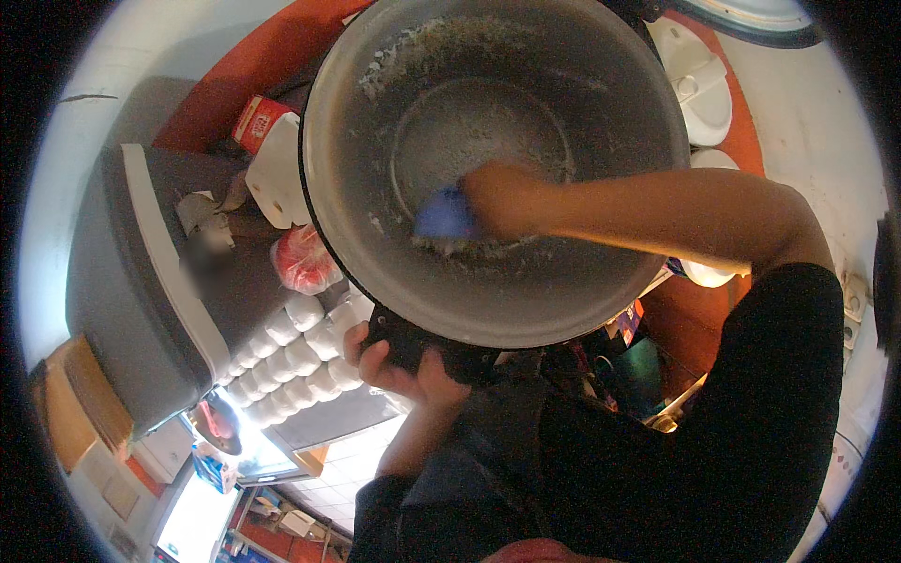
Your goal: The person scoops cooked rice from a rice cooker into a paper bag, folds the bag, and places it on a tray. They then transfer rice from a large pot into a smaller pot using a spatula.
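Observation:
A large metal pot (605, 127) is tilted so that its open mouth faces me. Pale crusted residue (408, 53) clings to the inner wall, and more flecks lie lower down inside. My right hand (510, 200) reaches into the pot from the right, blurred by motion. It presses a blue cloth or pad (445, 214) against the inside near the bottom. Below the rim, my left hand (412, 369) grips the pot's black handle (398, 338). Part of that handle is hidden behind my fingers.
To the left are rows of white rounded packages (288, 352), a red item in clear plastic (306, 260), a red box (260, 123) and a dark grey cabinet (105, 281). White plastic fixtures (693, 84) stand at right. A round lid (757, 17) is at the top right.

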The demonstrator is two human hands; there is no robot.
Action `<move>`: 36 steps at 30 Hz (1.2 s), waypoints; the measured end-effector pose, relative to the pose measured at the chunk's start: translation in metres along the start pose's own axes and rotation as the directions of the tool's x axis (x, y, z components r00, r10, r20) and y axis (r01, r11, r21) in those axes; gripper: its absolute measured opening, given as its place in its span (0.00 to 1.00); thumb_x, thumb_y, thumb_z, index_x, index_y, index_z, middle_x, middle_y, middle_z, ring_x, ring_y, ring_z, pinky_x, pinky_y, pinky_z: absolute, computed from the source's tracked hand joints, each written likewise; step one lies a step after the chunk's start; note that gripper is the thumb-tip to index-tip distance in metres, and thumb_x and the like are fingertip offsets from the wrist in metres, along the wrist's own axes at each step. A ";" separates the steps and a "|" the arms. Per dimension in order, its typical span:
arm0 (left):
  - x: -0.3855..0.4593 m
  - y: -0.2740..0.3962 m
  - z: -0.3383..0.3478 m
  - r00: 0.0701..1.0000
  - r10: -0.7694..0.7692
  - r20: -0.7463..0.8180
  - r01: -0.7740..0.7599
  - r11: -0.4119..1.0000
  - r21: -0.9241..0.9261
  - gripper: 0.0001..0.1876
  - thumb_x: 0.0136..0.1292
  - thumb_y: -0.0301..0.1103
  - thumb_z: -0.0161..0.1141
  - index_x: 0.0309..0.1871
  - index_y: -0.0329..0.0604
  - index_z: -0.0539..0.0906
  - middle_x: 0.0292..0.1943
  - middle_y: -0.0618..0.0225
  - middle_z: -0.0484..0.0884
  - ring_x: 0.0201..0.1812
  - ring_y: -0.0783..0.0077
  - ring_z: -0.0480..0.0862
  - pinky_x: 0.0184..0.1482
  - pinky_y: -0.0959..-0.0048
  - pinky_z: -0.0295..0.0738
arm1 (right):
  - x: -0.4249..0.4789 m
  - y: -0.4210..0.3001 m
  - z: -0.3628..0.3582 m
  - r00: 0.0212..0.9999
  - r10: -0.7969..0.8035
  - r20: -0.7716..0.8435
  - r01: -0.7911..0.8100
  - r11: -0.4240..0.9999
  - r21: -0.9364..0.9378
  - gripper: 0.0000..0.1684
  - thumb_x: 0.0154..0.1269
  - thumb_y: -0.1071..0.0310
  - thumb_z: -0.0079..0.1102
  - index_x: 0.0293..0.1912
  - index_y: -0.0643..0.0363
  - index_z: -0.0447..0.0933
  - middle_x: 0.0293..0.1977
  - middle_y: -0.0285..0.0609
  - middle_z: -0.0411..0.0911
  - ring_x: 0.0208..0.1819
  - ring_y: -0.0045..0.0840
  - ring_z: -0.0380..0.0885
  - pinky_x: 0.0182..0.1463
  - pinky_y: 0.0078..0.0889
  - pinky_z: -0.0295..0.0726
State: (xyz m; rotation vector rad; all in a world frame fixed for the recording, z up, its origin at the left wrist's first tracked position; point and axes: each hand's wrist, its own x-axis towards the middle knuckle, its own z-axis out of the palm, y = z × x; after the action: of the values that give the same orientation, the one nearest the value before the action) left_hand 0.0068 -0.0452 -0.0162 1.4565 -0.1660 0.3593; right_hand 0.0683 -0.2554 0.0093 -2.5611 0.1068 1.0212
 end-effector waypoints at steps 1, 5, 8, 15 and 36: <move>0.001 0.000 0.003 1.000 0.013 -0.008 -0.014 1.000 -0.015 0.25 0.49 0.36 0.57 0.53 0.58 0.65 0.59 0.60 0.61 0.60 0.57 0.64 0.62 0.53 0.64 | 0.000 0.001 0.014 0.999 0.017 -0.034 -0.016 1.000 0.017 0.18 0.54 0.72 0.62 0.46 0.67 0.80 0.35 0.60 0.82 0.38 0.45 0.84 0.42 0.46 0.83; 0.001 0.004 0.002 0.998 0.036 0.048 -0.037 0.999 0.036 0.24 0.51 0.37 0.56 0.53 0.54 0.64 0.59 0.58 0.61 0.61 0.56 0.62 0.63 0.50 0.63 | -0.006 0.015 0.023 0.997 0.020 0.079 -0.035 0.981 0.193 0.17 0.58 0.70 0.59 0.47 0.67 0.79 0.30 0.56 0.81 0.30 0.38 0.83 0.33 0.43 0.82; 0.000 0.004 -0.002 0.997 0.048 0.058 -0.055 0.992 0.111 0.24 0.51 0.38 0.55 0.53 0.52 0.63 0.59 0.57 0.60 0.62 0.56 0.61 0.64 0.49 0.61 | -0.029 0.021 0.001 0.984 -0.086 0.158 0.021 0.928 0.372 0.17 0.63 0.67 0.57 0.48 0.67 0.77 0.24 0.51 0.79 0.22 0.31 0.79 0.25 0.38 0.78; 0.002 0.004 -0.003 0.999 0.009 0.048 -0.013 0.997 0.081 0.24 0.52 0.39 0.56 0.53 0.52 0.64 0.59 0.57 0.61 0.62 0.56 0.61 0.64 0.51 0.61 | -0.056 0.045 -0.055 0.931 -0.085 0.356 -0.068 0.916 0.396 0.18 0.68 0.64 0.54 0.53 0.64 0.76 0.21 0.42 0.77 0.17 0.25 0.75 0.21 0.33 0.73; -0.003 -0.002 -0.010 0.999 0.007 0.046 -0.013 0.991 0.135 0.24 0.49 0.34 0.59 0.51 0.56 0.64 0.56 0.60 0.62 0.59 0.59 0.64 0.60 0.56 0.66 | 0.036 0.029 0.030 0.939 0.172 0.297 -0.193 0.980 0.044 0.18 0.62 0.66 0.51 0.37 0.74 0.80 0.23 0.55 0.81 0.24 0.40 0.82 0.31 0.47 0.80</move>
State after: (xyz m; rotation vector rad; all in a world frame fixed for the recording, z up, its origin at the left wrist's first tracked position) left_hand 0.0033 -0.0359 -0.0198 1.5987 -0.1891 0.3511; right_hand 0.0691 -0.2685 -0.0438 -2.3376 0.3007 1.4275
